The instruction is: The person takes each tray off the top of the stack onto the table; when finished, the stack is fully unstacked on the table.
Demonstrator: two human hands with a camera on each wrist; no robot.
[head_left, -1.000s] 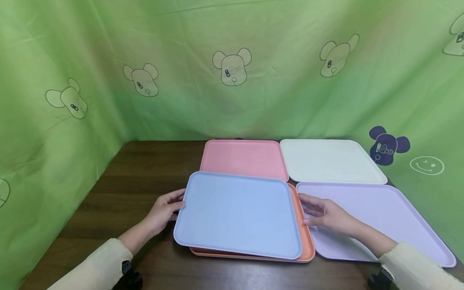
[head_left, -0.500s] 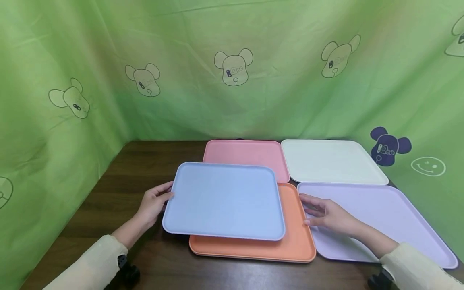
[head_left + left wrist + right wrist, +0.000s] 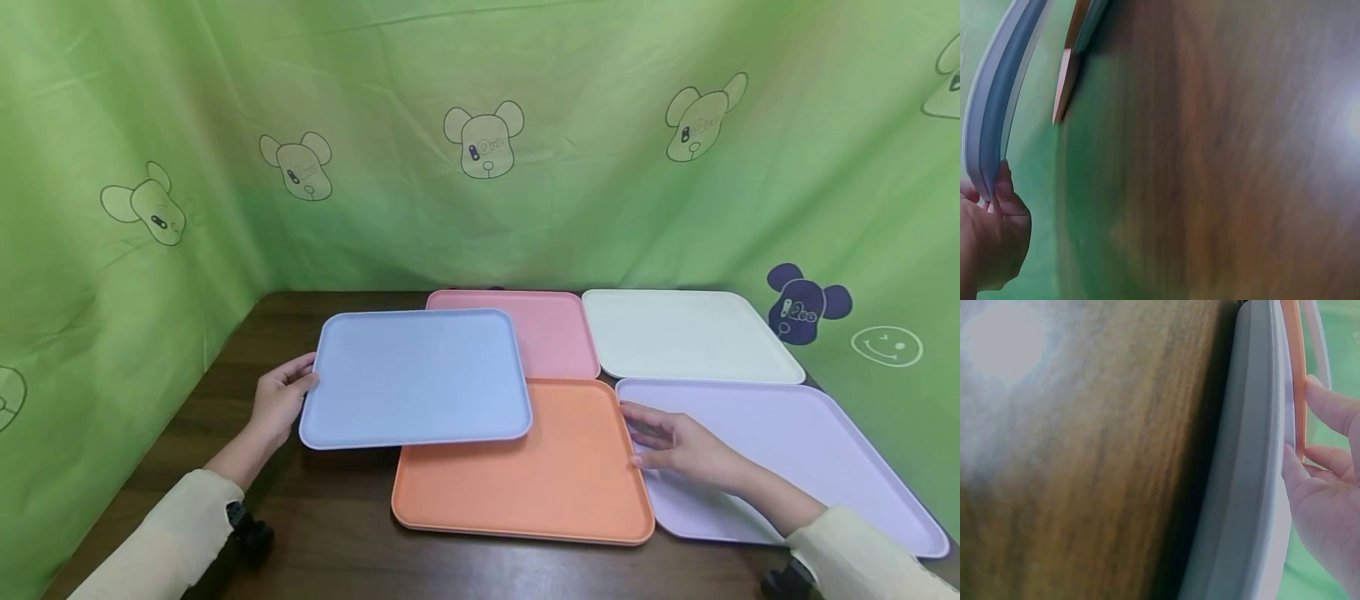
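The light blue tray (image 3: 416, 379) is held up over the desk (image 3: 337, 517), its left edge pinched in the left hand (image 3: 277, 400), with the thumb on one side of the rim and the fingers on the other, as the left wrist view shows. Seen from the head, it covers the far left corner of the orange tray (image 3: 517, 475) and part of the pink tray (image 3: 558, 333). The orange tray lies flat on the desk, near its front edge facing the person. At its right edge is the right hand (image 3: 682, 446), the thumb and fingers spread apart and touching the rim without curling round it; the right wrist view is blurred, so how firmly they press is hard to tell. That hand reaches across the lavender tray (image 3: 787, 458), which lies just beside the orange one. Behind these, the pink tray and the white tray (image 3: 682, 333) lie side by side near the back of the desk. Pale sleeves (image 3: 161, 533) cover the forearms, with a black device (image 3: 255, 533) near each cuff. A green cloth (image 3: 375, 233) printed with outlined bear heads (image 3: 486, 146) hangs behind and around the desk; at the right it also bears a dark bear figure (image 3: 801, 312) and a winking face (image 3: 887, 346).
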